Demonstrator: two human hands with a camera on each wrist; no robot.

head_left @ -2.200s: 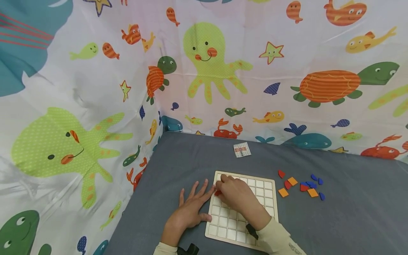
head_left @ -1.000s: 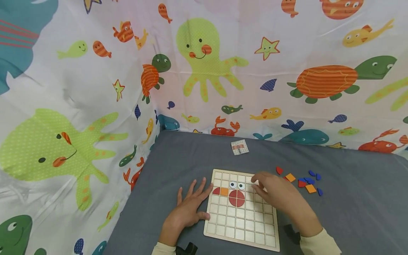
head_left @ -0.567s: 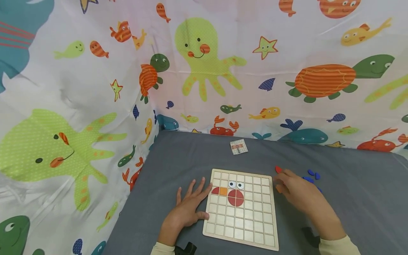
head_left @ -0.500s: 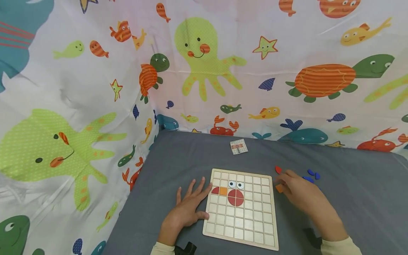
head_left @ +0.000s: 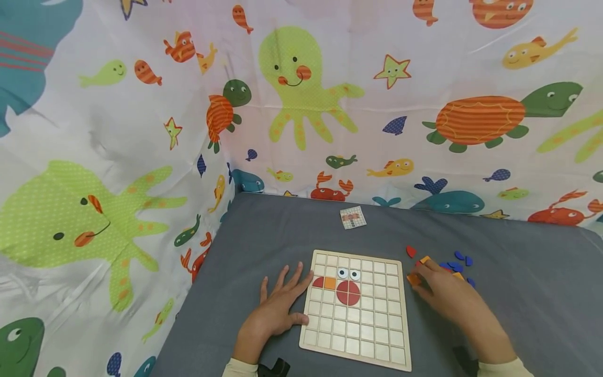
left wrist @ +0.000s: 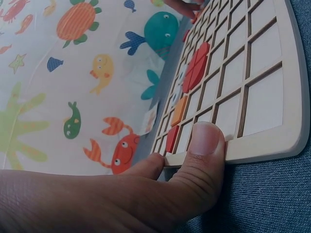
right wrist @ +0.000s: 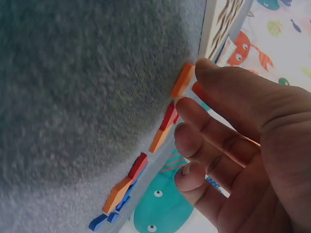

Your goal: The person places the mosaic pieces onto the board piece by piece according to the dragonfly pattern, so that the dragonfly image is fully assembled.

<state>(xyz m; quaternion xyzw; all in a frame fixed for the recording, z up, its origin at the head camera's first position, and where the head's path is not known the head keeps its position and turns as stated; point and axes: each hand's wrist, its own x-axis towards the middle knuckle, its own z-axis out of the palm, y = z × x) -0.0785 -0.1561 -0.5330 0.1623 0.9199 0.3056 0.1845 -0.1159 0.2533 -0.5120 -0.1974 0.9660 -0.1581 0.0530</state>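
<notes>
Right grip [head_left: 446,294] at orange tile [head_left: 413,279], cannot tell if pinching, slim gap to board [head_left: 369,330], left grip [head_left: 274,311] spread

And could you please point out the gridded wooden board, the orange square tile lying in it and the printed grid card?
Gridded wooden board [head_left: 353,345]: head view, bare lower cell.
Orange square tile [head_left: 330,283]: head view, top face.
Printed grid card [head_left: 353,217]: head view, near centre.

No word, number, label or brand can be read in any view. Slightly right of and below the middle of the head frame, a small card [head_left: 353,217] on the worktop [head_left: 264,230] bears a printed grid with coloured marks, seemingly too small to make out further.
</notes>
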